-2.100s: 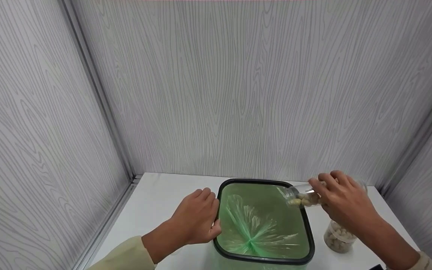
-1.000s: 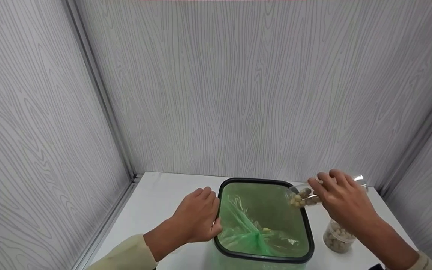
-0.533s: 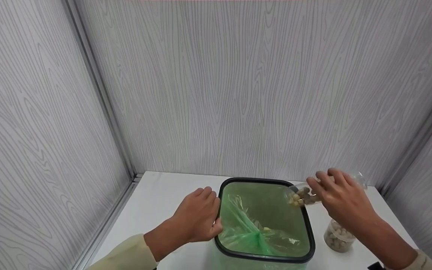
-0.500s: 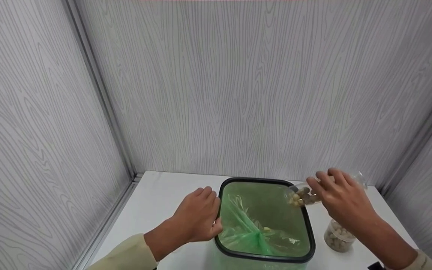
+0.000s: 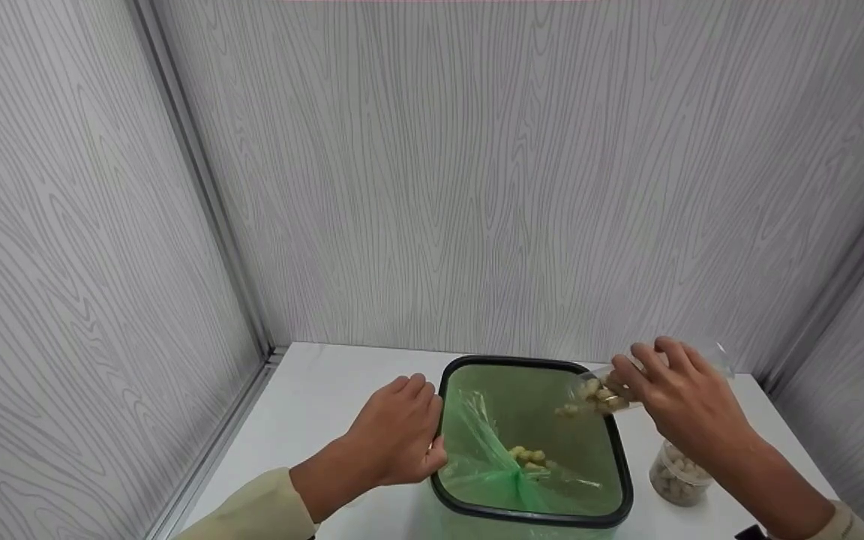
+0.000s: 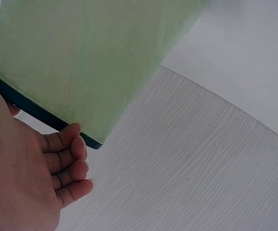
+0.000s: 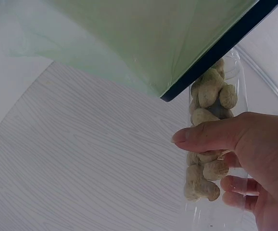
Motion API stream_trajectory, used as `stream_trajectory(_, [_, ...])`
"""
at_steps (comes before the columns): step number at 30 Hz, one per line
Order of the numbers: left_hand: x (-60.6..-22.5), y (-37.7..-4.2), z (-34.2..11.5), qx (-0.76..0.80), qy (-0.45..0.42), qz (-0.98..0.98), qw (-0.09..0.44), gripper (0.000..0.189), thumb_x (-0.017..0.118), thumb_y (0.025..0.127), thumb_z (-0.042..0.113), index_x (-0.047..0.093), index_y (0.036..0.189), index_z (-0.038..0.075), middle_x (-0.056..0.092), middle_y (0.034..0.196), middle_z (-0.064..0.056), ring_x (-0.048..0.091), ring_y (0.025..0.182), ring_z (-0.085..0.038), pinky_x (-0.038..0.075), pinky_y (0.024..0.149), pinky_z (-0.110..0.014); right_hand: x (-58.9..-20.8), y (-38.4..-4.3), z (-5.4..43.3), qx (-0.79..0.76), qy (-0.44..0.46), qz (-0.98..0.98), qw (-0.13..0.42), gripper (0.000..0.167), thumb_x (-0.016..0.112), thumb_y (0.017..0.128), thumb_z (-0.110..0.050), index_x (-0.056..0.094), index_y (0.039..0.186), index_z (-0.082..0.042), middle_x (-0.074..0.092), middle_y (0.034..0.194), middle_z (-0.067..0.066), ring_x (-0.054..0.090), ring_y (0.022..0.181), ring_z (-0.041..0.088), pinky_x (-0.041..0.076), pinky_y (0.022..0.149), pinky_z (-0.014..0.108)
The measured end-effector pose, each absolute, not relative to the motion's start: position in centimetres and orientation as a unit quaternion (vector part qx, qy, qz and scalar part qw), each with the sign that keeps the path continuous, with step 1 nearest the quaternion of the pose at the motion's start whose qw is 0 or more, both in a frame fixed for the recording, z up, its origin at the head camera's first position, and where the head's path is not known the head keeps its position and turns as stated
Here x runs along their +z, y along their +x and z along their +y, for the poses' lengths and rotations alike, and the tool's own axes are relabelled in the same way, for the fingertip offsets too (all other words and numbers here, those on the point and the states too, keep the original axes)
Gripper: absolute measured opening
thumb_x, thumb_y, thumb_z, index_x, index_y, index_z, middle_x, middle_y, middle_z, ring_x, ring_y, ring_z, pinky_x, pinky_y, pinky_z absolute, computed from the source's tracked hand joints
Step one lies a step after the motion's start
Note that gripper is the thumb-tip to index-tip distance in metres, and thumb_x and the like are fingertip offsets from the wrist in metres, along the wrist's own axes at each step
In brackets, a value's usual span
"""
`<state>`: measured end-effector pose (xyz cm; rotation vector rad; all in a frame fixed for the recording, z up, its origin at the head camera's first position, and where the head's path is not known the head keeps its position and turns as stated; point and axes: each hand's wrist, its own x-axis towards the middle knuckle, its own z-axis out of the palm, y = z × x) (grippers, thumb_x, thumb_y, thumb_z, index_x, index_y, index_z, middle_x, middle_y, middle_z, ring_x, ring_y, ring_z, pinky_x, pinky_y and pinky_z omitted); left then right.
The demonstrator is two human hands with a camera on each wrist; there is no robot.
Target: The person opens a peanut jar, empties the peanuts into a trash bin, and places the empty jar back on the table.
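Observation:
A bin lined with a green plastic bag stands before me, its black rim (image 5: pixel 533 361) uppermost. My left hand (image 5: pixel 396 431) grips the rim's left side with curled fingers (image 6: pixel 69 154). Over the right side, my right hand (image 5: pixel 676 390) holds a clear plastic jar (image 7: pixel 242 86) tipped on its side, mouth toward the bin. Peanuts (image 7: pixel 208 94) show through its wall, under my thumb. One peanut (image 5: pixel 567 411) is at the jar's mouth above the bin. Several peanuts (image 5: pixel 528 456) lie in the gathered green bag (image 5: pixel 516 480).
Right of the bin, below my right forearm, another clear jar (image 5: pixel 679 476) filled with pale pieces stands on the white table (image 5: pixel 312 382). Grey wood-grain panels (image 5: pixel 417 187) enclose the back and sides. A small black object (image 5: pixel 751 532) shows at the bottom edge.
Peanuts have dropped from the tilted jar into the bin, where more now lie on the bag. The bag's gathered folds have sunk and shifted. Both hands stay nearly in place.

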<state>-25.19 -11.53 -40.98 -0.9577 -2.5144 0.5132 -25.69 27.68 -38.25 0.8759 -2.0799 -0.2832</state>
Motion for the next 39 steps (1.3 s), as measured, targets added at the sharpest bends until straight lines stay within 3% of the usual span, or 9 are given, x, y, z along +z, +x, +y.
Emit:
stream_trajectory(10, [-41.04,-25.16,-11.57,0.178,-0.343,-0.902,0.192,0.037,0.042,0.097,0.045,0.057,0.089,0.012,0.057,0.088,-0.003,0.049,0.088,-0.020,0.047,0.086,-0.033,-38.35,-25.41,27.27,-0.127,0.356,-0.826,0.418,0.069,0.086,0.058,0.017,0.063,0.120,-0.001,0.059,0.110,0.020,0.057,0.098,0.043,0.057,0.082,0.054])
stream_trajectory(17, [-41.03,-25.20,-11.52,0.178,-0.345,-0.902,0.189,0.038,0.041,0.098,0.045,0.058,0.090,0.012,0.058,0.090,-0.004,0.050,0.090,-0.021,0.048,0.088,-0.034,-38.51,-25.19,27.01,-0.141,0.356,-0.824,0.418,0.068,0.088,0.060,0.016,0.063,0.121,0.000,0.058,0.112,0.022,0.055,0.099,0.043,0.055,0.085,0.054])
stream_trajectory(26, [-40.77,-25.29,-11.44,0.180,-0.338,-0.907,0.175,0.038,0.041,0.097,0.044,0.058,0.090,0.011,0.058,0.089,-0.004,0.050,0.090,-0.021,0.048,0.089,-0.034,-38.49,-25.36,26.79,-0.135,0.367,-0.809,0.438,0.052,0.076,0.072,0.013,0.064,0.121,0.001,0.058,0.111,0.022,0.053,0.099,0.043,0.054,0.086,0.054])
stream_trajectory(39, [-40.83,-25.13,-11.38,0.176,-0.338,-0.906,0.186,0.035,0.043,0.096,0.043,0.055,0.085,0.012,0.052,0.083,-0.002,0.043,0.083,-0.019,0.044,0.083,-0.032,-38.36,-25.40,26.70,-0.155,0.366,-0.808,0.434,0.063,0.082,0.065,0.019,0.063,0.122,0.001,0.059,0.112,0.023,0.055,0.101,0.043,0.055,0.088,0.054])
